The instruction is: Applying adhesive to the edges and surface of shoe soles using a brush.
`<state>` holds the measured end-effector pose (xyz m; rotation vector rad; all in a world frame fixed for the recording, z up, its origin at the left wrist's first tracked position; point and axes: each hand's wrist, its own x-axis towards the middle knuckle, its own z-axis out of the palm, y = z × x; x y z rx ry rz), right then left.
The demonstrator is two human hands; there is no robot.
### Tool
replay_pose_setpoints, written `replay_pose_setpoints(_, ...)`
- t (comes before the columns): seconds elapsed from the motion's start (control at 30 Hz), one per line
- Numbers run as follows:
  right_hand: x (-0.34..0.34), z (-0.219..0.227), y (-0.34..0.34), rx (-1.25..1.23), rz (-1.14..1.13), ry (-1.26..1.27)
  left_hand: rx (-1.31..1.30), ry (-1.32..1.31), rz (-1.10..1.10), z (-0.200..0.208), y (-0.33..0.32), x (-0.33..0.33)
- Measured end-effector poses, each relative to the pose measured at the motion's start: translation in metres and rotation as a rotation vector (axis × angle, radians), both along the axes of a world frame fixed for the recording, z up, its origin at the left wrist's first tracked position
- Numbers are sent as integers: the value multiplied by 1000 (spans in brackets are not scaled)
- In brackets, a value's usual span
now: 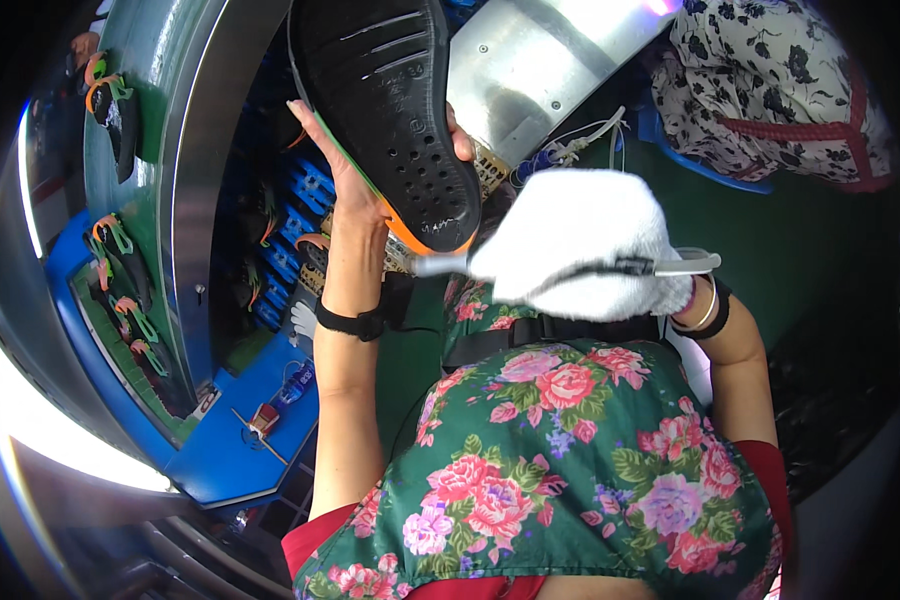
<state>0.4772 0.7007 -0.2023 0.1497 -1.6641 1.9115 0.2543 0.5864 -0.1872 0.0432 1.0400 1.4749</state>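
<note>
My left hand (348, 180) grips a black shoe sole (395, 110) by its two edges and holds it up, its face with a cluster of small holes turned towards me. The sole has an orange and green rim. A bulky white terry glove or cloth wraps my right hand (580, 245), hiding the fingers. Across it lies a slim tool with a clear handle end (688, 262), dark middle and pale, blurred tip, like a brush. That tip is close to the sole's lower end; whether it touches, I cannot tell.
To the left, a green conveyor belt (160, 75) carries several black shoes with orange and green straps. Below is a blue ledge (220, 450) with a small red block (264, 418). A metal machine cover (510, 70) stands ahead; a floral cloth (780, 90) lies at far right.
</note>
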Motion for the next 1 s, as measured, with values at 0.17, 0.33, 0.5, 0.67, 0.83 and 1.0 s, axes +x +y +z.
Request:
replay_pose_setpoints(0.17, 2, -17, -17, 274, -79, 31, 123, -30, -196, -22, -8, -3)
replay_pose_setpoints(0.33, 8, -15, -11, -42, 149, 90, 18, -79, -269, -25, -24, 7)
replay_pose_setpoints(0.5, 7, -23, -27, 316, 77, 67, -19, -103, -329, -23, -19, 6)
replay_pose_setpoints(0.67, -8, -10, -14, 8, 258, 134, -80, -136, -343, -16, -28, 0)
replay_pose_setpoints(0.83, -15, -21, -16, 376, 244, 159, -297, 79, -367, -22, -26, -12)
replay_pose_setpoints(1.0, -26, -11, 2, 194, 233, 112, -230, -109, -407, -24, -28, -17)
